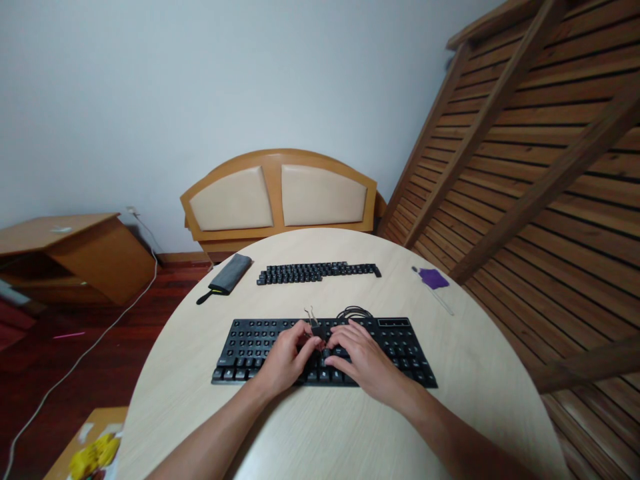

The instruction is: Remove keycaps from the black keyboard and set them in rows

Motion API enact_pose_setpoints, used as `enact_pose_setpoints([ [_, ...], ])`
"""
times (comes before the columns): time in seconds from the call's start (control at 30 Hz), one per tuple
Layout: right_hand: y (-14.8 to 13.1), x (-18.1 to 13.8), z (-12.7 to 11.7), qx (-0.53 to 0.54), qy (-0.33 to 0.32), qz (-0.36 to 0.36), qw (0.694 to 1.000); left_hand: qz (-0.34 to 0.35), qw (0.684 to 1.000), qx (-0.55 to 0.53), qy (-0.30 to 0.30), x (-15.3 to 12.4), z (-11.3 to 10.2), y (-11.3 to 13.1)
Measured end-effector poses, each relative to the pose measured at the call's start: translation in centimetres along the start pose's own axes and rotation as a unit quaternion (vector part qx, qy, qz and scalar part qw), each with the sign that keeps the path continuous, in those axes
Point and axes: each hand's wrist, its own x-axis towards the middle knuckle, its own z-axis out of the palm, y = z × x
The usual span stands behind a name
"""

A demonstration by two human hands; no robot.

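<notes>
A black keyboard [400, 340] lies on the round pale table [475, 373] in front of me. My left hand [285, 357] rests over its middle, fingers pinched on a small wire tool [313, 319] that stands up from the keys. My right hand [363, 360] lies beside it, fingers curled down and pressing on the keys. Farther back, rows of loose black keycaps [317, 272] are laid out in a strip. The keyboard's coiled cable [354, 311] sits at its far edge.
A grey pouch [229, 274] lies at the table's back left, and a purple brush-like tool [433, 279] at the back right. Behind stand a wooden headboard [280, 193], a slatted bed frame [540, 167] and a low cabinet [75, 257]. A white cord [75, 363] runs across the floor.
</notes>
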Motion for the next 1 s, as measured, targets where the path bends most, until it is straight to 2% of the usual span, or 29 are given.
enact_pose_setpoints([
  [0.23,-0.2,0.0,0.1,-0.015,0.001,0.003,1.0,0.024,0.997,0.077,0.005,-0.3,-0.1,0.0],
  [0.47,-0.5,0.2,0.0,-0.017,0.01,0.012,1.0,0.027,0.996,0.085,0.005,-0.2,0.0,0.1],
  [0.63,-0.3,0.2,0.1,-0.019,0.01,-0.002,1.0,-0.009,1.0,0.012,0.001,0.1,0.1,0.0],
  [0.83,-0.6,0.3,0.3,-0.018,0.059,-0.015,0.998,-0.038,0.998,-0.047,0.013,0.3,0.0,-0.5],
  [1.0,-1.0,0.4,0.0,-0.04,0.054,-0.067,0.995,-0.061,0.994,-0.088,0.025,0.6,0.0,-0.5],
])
